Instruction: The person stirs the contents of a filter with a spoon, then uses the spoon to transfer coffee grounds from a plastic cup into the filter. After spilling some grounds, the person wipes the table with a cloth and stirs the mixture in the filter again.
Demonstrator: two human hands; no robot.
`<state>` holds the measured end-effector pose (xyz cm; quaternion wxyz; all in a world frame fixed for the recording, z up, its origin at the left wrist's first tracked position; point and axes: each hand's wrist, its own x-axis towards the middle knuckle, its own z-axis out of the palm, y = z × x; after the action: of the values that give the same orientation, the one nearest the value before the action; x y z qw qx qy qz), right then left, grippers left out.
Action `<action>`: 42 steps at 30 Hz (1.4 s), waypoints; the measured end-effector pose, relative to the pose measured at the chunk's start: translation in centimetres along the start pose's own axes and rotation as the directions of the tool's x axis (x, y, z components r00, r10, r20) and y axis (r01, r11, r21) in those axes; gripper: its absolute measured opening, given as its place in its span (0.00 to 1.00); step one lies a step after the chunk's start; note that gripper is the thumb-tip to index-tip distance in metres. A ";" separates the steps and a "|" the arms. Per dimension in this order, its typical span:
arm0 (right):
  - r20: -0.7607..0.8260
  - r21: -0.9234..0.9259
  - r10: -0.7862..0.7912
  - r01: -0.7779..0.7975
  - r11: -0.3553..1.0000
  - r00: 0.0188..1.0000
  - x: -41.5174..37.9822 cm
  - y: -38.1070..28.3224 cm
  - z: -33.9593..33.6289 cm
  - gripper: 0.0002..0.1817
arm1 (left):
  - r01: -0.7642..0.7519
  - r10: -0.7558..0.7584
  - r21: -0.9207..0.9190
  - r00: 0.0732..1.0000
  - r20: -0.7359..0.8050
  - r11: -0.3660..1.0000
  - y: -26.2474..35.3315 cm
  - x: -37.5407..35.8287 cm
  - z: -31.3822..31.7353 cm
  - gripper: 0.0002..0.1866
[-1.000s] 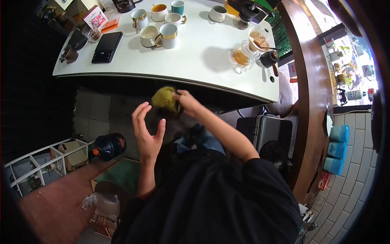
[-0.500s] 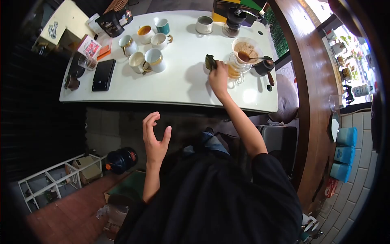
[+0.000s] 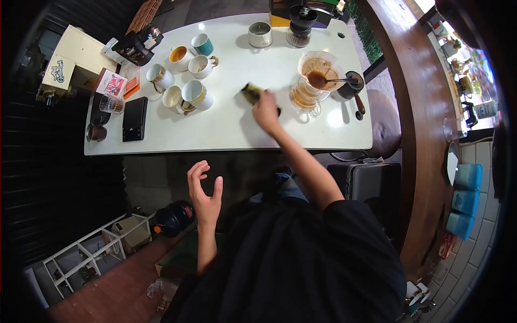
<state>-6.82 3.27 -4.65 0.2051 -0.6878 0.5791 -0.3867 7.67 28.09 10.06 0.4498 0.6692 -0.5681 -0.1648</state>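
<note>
My right hand (image 3: 265,112) is closed on a dark green and yellowish cloth (image 3: 251,93), low over the white table (image 3: 237,129) and blurred by motion. To its right stands a glass coffee server (image 3: 305,102), with a dripper and paper filter (image 3: 321,69) on top holding brown coffee and a spoon. My left hand (image 3: 204,194) hangs in front of the table's near edge, fingers curved and apart, holding nothing. Left of the cloth are several cups, among them a white one (image 3: 197,96) and a teal one (image 3: 202,44).
A black scale (image 3: 134,119) lies at the table's left, near a clear glass (image 3: 111,104). A hand grinder (image 3: 300,27) and a grey-white cup (image 3: 260,35) stand at the back. A dark pot with a wooden handle (image 3: 351,85) is at the right.
My right hand has moved left with the cloth, away from the server and toward the cups. The view has shifted slightly. My left hand keeps much the same pose.
</note>
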 end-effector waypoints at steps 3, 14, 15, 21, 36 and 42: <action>0.143 0.161 -0.095 0.072 0.984 0.985 -5.0 -3.2 2.4 0.12 | -0.015 0.015 -0.042 1.000 0.002 0.999 0.4 1.1 0.5 0.20; 0.493 0.396 -0.005 -0.219 0.891 0.870 -5.8 -10.1 -2.3 0.15 | -0.231 0.151 -0.164 0.907 -0.394 0.959 1.7 1.6 -1.7 0.22; 0.540 0.378 0.163 -0.411 0.830 0.825 -2.9 -10.1 -5.6 0.16 | -0.235 0.162 -0.143 0.903 -0.399 0.961 1.2 1.3 -2.1 0.22; 0.155 -0.077 0.039 -0.027 0.997 0.987 4.8 0.1 -5.2 0.16 | -0.133 0.083 -0.104 0.918 -0.389 0.986 0.1 -1.4 -3.4 0.20; 0.894 0.314 0.052 -0.706 0.634 0.444 -14.9 -14.8 -1.7 0.21 | -0.341 0.250 -0.215 0.898 -0.361 0.915 0.6 -1.5 -3.5 0.21; 0.797 0.530 0.268 -0.839 0.121 0.542 -14.9 -9.2 -18.8 0.19 | -0.380 0.321 -0.307 0.920 -0.226 0.872 1.2 -2.4 -1.2 0.18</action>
<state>-15.89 22.89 9.23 0.8177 -0.2460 0.4165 -0.3120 7.10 30.84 10.95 0.6287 0.4767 -0.6025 -0.1203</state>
